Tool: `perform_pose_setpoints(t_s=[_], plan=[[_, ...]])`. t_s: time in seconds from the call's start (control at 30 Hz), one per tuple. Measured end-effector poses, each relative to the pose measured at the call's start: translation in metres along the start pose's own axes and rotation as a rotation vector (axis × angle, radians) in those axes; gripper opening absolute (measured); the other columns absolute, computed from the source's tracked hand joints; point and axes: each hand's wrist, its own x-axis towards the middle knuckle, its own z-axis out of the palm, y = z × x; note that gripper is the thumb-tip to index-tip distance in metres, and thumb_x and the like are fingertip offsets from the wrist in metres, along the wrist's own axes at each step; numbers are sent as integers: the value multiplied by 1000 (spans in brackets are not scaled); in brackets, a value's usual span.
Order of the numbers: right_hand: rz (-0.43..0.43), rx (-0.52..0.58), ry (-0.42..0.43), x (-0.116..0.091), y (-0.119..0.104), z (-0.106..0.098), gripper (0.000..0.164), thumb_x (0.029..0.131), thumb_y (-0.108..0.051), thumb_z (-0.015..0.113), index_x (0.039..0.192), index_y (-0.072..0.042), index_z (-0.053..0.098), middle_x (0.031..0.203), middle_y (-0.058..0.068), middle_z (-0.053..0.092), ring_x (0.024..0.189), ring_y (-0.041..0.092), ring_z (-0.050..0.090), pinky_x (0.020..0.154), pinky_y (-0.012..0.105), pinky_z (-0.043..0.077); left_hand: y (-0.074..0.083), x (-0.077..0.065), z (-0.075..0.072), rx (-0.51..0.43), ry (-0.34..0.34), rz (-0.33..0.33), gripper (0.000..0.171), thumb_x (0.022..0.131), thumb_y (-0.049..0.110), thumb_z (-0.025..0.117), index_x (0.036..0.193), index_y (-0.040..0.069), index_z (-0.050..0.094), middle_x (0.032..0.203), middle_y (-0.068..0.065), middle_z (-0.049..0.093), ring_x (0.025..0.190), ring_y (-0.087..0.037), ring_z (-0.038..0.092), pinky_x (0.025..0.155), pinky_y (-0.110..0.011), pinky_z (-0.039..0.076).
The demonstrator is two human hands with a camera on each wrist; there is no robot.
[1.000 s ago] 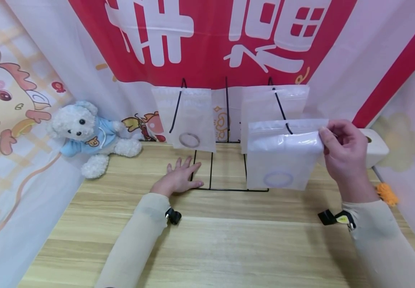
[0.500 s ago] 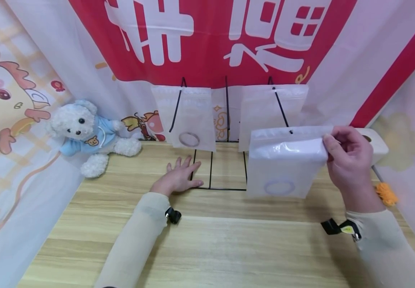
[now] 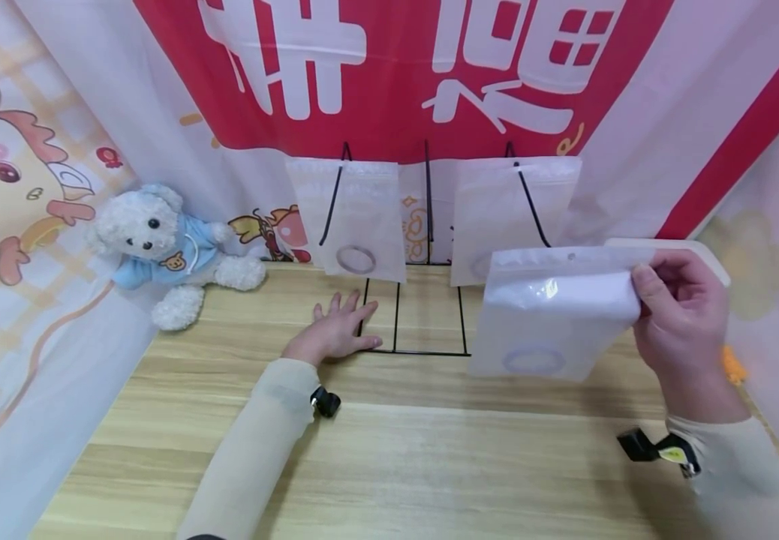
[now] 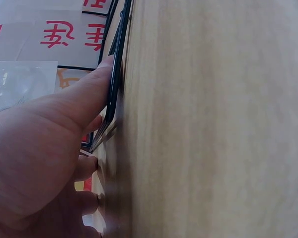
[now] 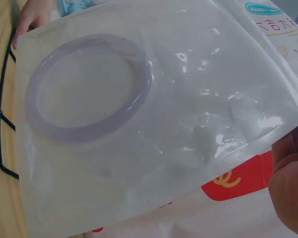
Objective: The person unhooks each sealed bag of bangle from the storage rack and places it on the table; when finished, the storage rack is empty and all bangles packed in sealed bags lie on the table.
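Note:
My right hand (image 3: 683,322) pinches the upper right edge of a translucent zip bag (image 3: 558,322); a pale purple ring, perhaps a bangle, shows through it. The bag's punched hole is visible, apart from the hook tip behind it. Spread fingers of my left hand (image 3: 335,330) press down at the base of a black wire rack (image 3: 423,352), and in the left wrist view its thumb (image 4: 92,91) lies against the wire. Another bag (image 3: 345,217) with a dark ring hangs on the rack's left hook. On the right hook (image 3: 531,202) hangs a further bag (image 3: 491,202), partly covered.
A white plush bear (image 3: 166,247) in a blue hoodie sits left of the rack. Behind my right hand is a white box (image 3: 707,251), mostly hidden. A printed cloth (image 3: 389,82) hangs behind the rack, above the wooden table (image 3: 396,465).
My right hand has drawn the bag toward me and to the right, off the tip of the right hook. The left hand has stayed in place on the rack's base.

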Motion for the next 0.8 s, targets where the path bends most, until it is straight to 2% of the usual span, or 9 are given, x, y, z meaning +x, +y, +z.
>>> perform_pose_setpoints(t_s=[0.17, 0.3, 0.37, 0.47, 0.6, 0.8], plan=[[78, -63, 93, -10, -8, -12, 12, 98, 14, 67, 110, 13, 68, 101, 15, 70, 94, 23, 69, 84, 27, 66, 2, -2, -2, -9, -10, -7, 90, 101, 71, 60, 174, 32, 24, 184, -14, -1, 166, -53, -8, 126, -80, -9], [132, -105, 144, -20, -10, -26, 10, 98, 14, 66, 107, 11, 69, 92, 13, 69, 83, 19, 67, 77, 24, 66, 5, -5, -4, -20, -12, -4, 90, 101, 71, 60, 174, 32, 24, 183, -15, -2, 166, -52, -9, 126, -80, -10], [135, -106, 169, -25, -10, -33, 9, 98, 17, 64, 102, 11, 69, 85, 12, 68, 74, 18, 64, 70, 22, 65, 7, -8, -6, -24, -12, -1, 91, 100, 71, 60, 174, 32, 24, 183, -16, -2, 166, -53, -10, 125, -81, -10], [148, -133, 183, -32, -10, -45, 11, 98, 18, 63, 99, 8, 69, 81, 10, 66, 69, 16, 61, 63, 20, 62, 9, -10, -7, -31, -10, 4, 91, 101, 72, 59, 174, 31, 24, 183, -16, -1, 166, -53, -9, 125, -81, -10], [176, -161, 139, -41, -12, -61, 12, 100, 15, 62, 100, 4, 69, 82, 7, 64, 70, 13, 59, 63, 18, 61, 10, -11, -8, -35, -11, 5, 91, 100, 72, 60, 174, 31, 25, 183, -16, -1, 166, -54, -8, 124, -82, -9], [216, -72, 87, -46, -9, -84, 20, 101, 19, 56, 100, 5, 70, 79, 6, 62, 71, 12, 61, 61, 19, 59, 13, -13, -11, -32, -25, -2, 93, 100, 73, 59, 174, 30, 24, 183, -17, -1, 166, -53, -9, 125, -81, -9]])
